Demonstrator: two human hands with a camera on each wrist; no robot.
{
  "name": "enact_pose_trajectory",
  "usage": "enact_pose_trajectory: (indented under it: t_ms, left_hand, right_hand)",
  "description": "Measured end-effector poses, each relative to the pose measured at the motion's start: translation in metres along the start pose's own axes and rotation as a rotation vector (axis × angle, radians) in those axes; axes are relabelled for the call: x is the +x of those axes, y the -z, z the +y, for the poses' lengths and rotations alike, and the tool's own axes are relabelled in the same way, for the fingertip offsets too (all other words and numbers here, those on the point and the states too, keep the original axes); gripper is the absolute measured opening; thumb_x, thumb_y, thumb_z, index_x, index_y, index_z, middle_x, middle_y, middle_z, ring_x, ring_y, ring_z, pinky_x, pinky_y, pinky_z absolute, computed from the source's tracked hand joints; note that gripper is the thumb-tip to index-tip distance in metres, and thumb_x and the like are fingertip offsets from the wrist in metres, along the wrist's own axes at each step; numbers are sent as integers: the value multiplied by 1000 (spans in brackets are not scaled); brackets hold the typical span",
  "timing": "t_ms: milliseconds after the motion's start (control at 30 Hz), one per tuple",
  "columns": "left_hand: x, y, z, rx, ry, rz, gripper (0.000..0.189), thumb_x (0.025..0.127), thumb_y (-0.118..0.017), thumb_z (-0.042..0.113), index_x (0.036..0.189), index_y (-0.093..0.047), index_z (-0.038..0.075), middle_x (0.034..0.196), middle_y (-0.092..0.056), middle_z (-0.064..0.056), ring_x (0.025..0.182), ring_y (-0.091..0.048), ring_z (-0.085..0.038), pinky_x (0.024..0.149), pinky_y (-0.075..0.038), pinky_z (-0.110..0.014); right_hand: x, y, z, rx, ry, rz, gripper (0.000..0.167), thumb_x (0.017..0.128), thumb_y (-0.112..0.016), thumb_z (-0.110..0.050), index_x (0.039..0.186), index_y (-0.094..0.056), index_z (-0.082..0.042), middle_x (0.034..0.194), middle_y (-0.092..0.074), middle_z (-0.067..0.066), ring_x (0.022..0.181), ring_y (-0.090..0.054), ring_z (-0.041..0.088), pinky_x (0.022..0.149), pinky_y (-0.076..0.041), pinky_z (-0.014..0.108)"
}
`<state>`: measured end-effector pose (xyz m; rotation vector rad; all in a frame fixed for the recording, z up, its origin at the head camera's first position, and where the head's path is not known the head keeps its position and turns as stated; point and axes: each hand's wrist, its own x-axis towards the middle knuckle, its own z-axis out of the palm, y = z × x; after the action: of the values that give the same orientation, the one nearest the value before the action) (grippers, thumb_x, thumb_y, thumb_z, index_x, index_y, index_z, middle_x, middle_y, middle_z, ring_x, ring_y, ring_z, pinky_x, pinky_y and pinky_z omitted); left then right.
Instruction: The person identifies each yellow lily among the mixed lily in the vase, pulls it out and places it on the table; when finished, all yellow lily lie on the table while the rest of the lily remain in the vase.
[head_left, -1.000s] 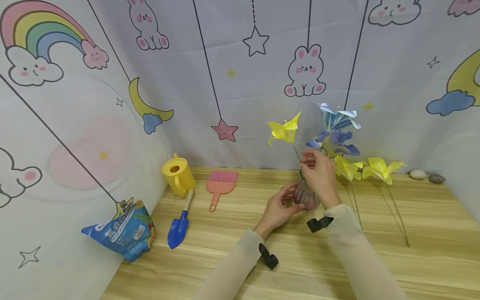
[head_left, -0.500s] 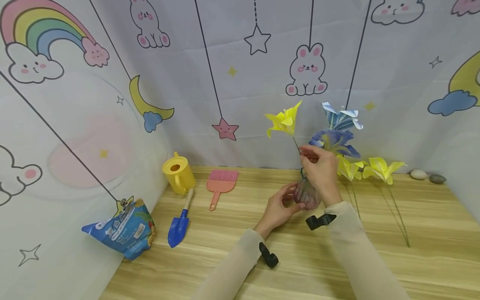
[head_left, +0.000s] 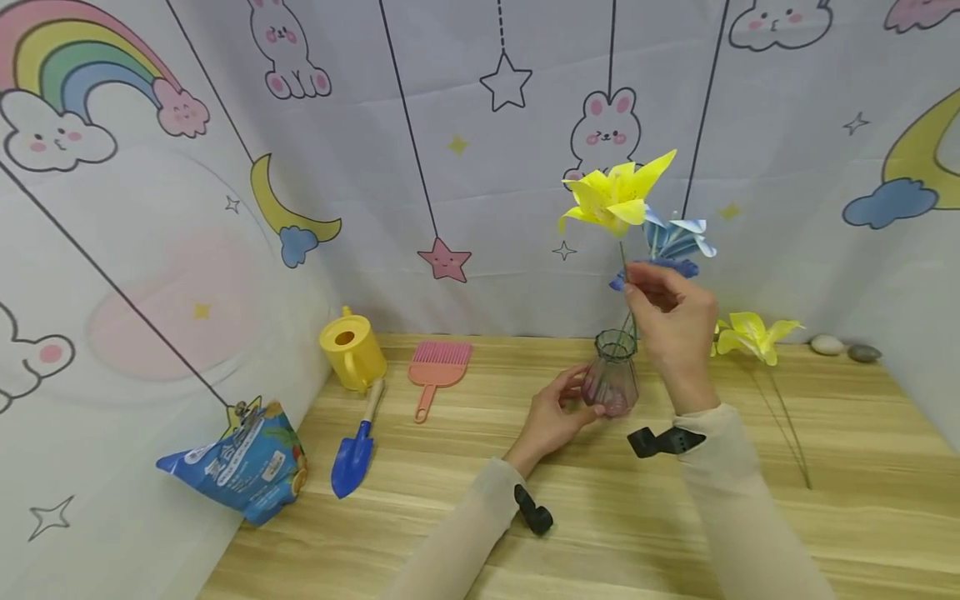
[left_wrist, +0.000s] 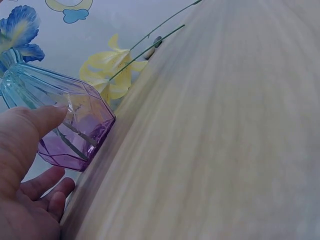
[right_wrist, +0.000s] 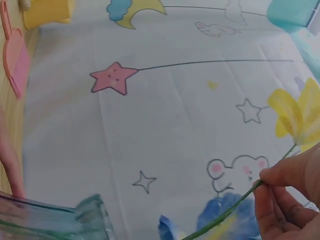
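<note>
My right hand [head_left: 675, 325] pinches the green stem [right_wrist: 220, 218] of a yellow artificial lily [head_left: 611, 200] between thumb and fingers, high above the vase. The stem runs down toward the vase mouth, where it overlaps other stems. The ribbed glass vase [head_left: 611, 383], clear above and purple at the base, stands upright on the table. Around its lower left side my left hand [head_left: 553, 417] keeps a thumb and fingers. In the left wrist view, stems show inside the vase [left_wrist: 75, 115]. Blue flowers [head_left: 678, 240] rise behind my right hand, which partly hides them.
More yellow lilies [head_left: 757, 335] lie at the right, one mostly hidden by my right hand. Two stones [head_left: 827, 344] sit by the back wall. At left are a yellow watering can [head_left: 352, 354], pink brush [head_left: 438, 367], blue shovel [head_left: 352, 461] and blue bag [head_left: 251, 467].
My right hand has gone up and to the right from the vase neck, lifting the yellow lily with it. The vase mouth is now uncovered. My left hand stays at the vase.
</note>
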<state>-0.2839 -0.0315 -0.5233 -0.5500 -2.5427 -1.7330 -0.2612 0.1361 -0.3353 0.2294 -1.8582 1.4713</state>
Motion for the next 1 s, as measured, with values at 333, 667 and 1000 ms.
enact_pose_trajectory:
  t_ms: [333,667,1000]
  left_hand:
    - [0,1,-1,-5,-7,-19,72,96,-84,28,159,-51,36,150,-67,-7,130,-68,-25,111,-55,-35]
    - [1,3,-1,-21,22,5,72,94,-86,27,157,-53,39,147,-69,-6,127,-69,-23,110,-55,-36]
    - [1,-1,2,-29,36,7,72,93,-86,28,156,-54,41,147,-69,-4,127,-68,-22,111,-54,-39]
  right_hand:
    - [1,43,3,2,-37,80,22,95,-78,-4,117,-82,-2,96,-75,-25,88,-72,-4,81,-56,8]
    - [0,90,31,-103,-169,196,27,95,-77,-5,122,-80,-1,94,-73,-27,90,-70,-4,82,-54,6]
    - [-2,153,53,54,-415,357,27,90,-75,5,115,-84,-4,83,-76,-17,76,-69,-1,71,-53,6]
